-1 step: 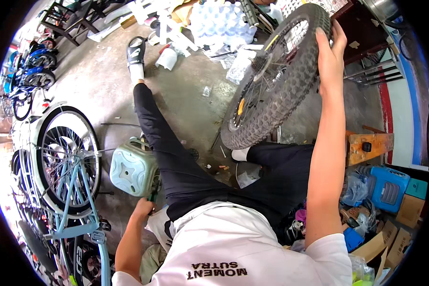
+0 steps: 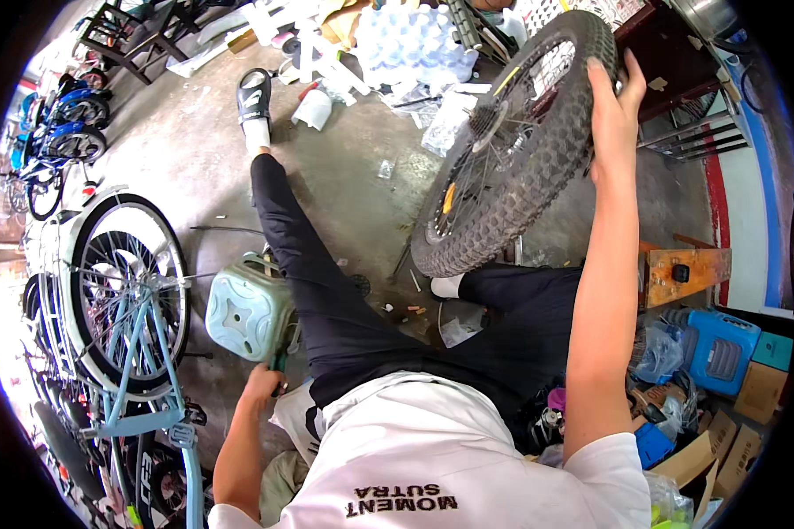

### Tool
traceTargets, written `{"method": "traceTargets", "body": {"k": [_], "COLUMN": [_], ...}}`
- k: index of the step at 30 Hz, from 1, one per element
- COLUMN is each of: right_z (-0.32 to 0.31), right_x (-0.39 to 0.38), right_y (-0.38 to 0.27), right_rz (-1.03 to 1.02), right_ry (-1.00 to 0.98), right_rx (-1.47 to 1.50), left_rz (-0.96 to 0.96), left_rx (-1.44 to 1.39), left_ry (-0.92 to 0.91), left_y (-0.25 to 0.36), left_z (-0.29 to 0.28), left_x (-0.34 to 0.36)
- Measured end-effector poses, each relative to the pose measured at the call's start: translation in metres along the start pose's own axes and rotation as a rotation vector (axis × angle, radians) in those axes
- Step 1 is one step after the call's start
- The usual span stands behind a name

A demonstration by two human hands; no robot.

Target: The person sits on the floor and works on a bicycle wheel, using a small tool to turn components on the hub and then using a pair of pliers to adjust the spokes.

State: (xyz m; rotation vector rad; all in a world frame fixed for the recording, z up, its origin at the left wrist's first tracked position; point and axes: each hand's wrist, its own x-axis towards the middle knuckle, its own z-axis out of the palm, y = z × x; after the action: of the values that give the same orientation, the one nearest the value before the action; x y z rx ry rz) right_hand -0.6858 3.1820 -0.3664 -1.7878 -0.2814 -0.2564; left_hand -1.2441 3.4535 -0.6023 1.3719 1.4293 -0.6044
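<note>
The right hand (image 2: 615,119) grips the upper rim of a bicycle wheel (image 2: 538,189) with a chunky black tyre, the thumb on the near side and the fingers hooked over the outer side. The wheel leans at a slant, extending forward and to the left of that hand; its lower edge comes down near the person's sock (image 2: 447,286), and whether it touches the floor (image 2: 353,185) cannot be told. The left hand (image 2: 263,385), low and well apart from the wheel, is curled around a dark green handle (image 2: 280,361), whose full shape is hidden. Just ahead of the left hand stands a pale green stool (image 2: 238,313); further left of it is a light-blue bicycle frame (image 2: 137,428). Behind and right of the right hand are a wooden board (image 2: 701,267), a blue plastic case (image 2: 719,351) and a cardboard box (image 2: 759,391).
</note>
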Motion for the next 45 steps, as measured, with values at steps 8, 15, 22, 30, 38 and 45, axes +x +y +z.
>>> {"method": "traceTargets", "body": {"k": [8,15,22,30,38,45], "right_z": [-0.037,-0.005,-0.014,-0.01,-0.007,-0.003], "right_x": [-0.025,-0.037,-0.046,-0.039,-0.04,-0.04], "right_y": [0.01,0.004,-0.011,-0.015,-0.016,-0.014], "right_rz": [0.353,0.293,0.384,0.393,0.398,0.386], "right_ry": [-0.064,-0.007,-0.16,-0.182,-0.162,-0.171], "right_rx": [0.564,0.64,0.553,0.491,0.498,0.502], "left_rz": [0.587,0.551,0.664,0.655,0.704,0.612], "left_rx": [-0.209,-0.409,-0.069,0.231,0.208,0.153], "left_ry": [0.312,-0.161,-0.296,-0.15,-0.132,-0.218], "left_y": [0.099,0.187,0.266,0.344,0.366,0.379], "left_z": [0.018,0.053,0.119,0.212,0.243,0.235], "left_x": [-0.081,-0.069,-0.049,0.008,0.029,0.01]}}
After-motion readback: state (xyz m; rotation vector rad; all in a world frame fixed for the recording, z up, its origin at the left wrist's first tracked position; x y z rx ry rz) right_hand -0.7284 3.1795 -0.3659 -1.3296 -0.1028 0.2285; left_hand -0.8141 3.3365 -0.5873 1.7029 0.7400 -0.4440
